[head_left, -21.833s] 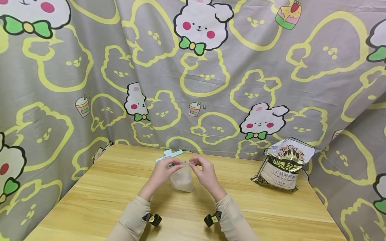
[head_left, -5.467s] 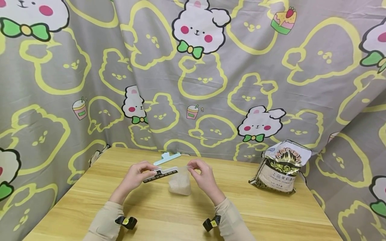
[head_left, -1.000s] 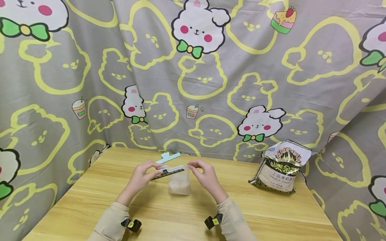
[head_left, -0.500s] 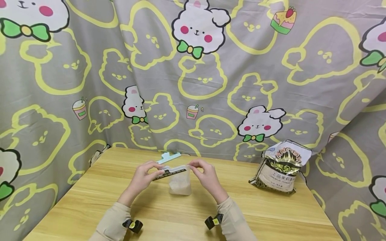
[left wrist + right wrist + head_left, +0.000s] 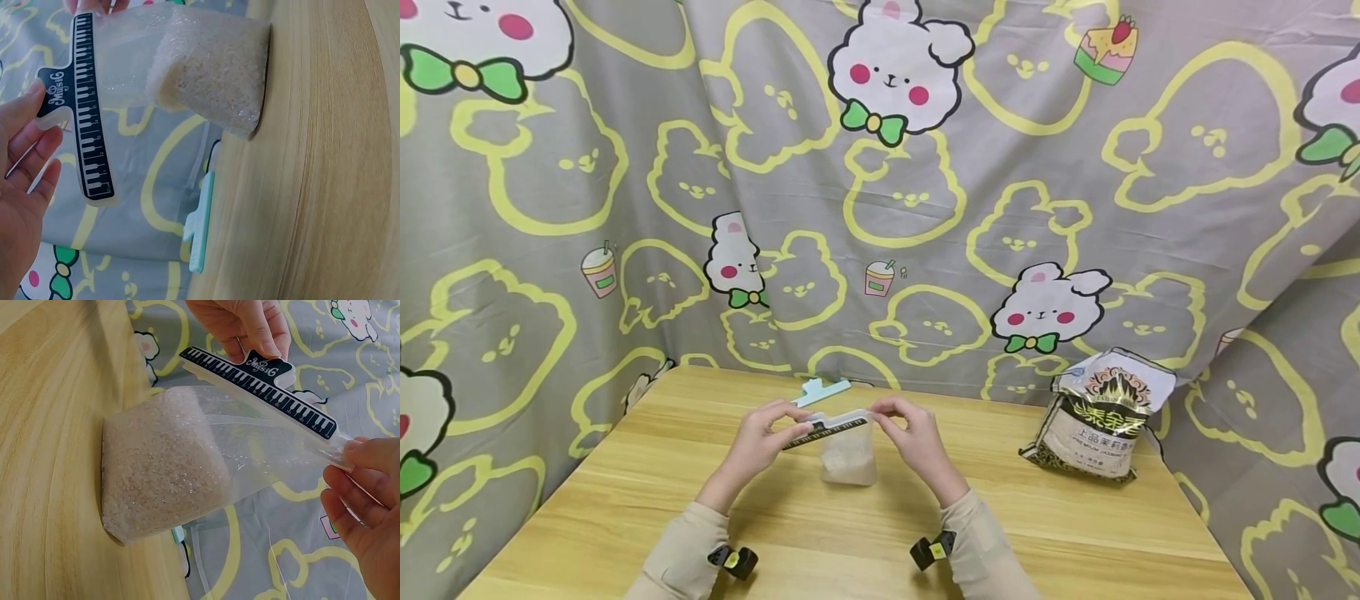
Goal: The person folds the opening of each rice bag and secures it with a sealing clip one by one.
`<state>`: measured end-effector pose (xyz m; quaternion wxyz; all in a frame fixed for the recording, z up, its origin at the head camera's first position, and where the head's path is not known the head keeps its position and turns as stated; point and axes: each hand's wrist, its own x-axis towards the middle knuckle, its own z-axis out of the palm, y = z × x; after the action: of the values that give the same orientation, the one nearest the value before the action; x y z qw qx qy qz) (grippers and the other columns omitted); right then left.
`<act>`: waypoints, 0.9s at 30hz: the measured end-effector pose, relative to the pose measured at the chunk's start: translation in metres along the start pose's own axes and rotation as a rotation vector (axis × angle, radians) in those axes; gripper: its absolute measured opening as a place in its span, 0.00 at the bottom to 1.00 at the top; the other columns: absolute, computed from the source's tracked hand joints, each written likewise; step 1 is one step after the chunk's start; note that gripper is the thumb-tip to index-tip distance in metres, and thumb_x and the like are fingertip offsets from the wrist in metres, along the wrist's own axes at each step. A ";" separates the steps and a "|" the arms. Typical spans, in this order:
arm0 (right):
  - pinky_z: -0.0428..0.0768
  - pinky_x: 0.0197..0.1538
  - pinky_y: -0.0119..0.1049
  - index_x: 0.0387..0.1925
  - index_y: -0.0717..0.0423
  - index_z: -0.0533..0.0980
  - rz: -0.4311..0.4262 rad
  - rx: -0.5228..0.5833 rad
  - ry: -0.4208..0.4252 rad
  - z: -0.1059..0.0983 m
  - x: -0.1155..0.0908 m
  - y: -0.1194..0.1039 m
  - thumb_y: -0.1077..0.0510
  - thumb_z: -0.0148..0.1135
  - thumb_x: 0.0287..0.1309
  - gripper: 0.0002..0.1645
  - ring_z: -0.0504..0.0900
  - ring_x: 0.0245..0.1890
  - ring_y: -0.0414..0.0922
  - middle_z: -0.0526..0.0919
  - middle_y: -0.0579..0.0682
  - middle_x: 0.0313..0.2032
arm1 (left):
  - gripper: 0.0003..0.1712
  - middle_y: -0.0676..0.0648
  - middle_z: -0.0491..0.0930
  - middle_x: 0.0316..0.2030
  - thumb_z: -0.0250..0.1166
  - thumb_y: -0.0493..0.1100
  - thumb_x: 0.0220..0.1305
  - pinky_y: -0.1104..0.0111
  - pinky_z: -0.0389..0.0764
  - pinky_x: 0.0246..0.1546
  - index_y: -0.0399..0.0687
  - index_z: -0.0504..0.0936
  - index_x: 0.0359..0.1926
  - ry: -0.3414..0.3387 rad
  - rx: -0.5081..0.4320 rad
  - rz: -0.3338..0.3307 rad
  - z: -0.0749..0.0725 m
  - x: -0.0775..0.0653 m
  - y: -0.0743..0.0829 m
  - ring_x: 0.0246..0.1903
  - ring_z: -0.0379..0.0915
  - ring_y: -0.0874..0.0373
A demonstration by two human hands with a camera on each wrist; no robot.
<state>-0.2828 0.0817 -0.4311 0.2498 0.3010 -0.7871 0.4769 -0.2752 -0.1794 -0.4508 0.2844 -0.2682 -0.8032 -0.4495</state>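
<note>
A clear plastic bag of rice (image 5: 165,469) stands upright on the wooden table, its upper part gathered. My right hand (image 5: 910,425) pinches the bag's top corner between thumb and fingers. My left hand (image 5: 763,433) grips the handle of a black-and-white bag clip (image 5: 92,119) with a piano-key pattern and "Music" lettering. In both wrist views the clip lies across the bag's upper end, its far tip close to my right fingertips (image 5: 353,447). The clip's back side is hidden.
Behind my left hand, a light blue bag clip (image 5: 822,392) lies near the table's back edge. A large printed jasmine rice sack (image 5: 1101,425) stands at the back right. A patterned grey curtain (image 5: 925,208) hangs round the table (image 5: 1045,542).
Earlier both hands were at the bag's top; later the piano clip was held to its left. Over the last second my left hand has brought the clip slightly right, across the top.
</note>
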 end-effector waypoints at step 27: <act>0.84 0.39 0.42 0.32 0.55 0.82 -0.070 -0.037 0.026 0.000 0.000 0.004 0.66 0.68 0.54 0.04 0.83 0.34 0.44 0.85 0.49 0.32 | 0.10 0.41 0.86 0.31 0.73 0.27 0.45 0.75 0.79 0.44 0.37 0.86 0.33 0.033 0.026 0.077 -0.001 0.010 0.038 0.35 0.81 0.47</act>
<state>-0.2861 0.0831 -0.4339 0.2824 0.3175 -0.7814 0.4570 -0.2563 -0.1610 -0.4216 0.3183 -0.2876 -0.7933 -0.4320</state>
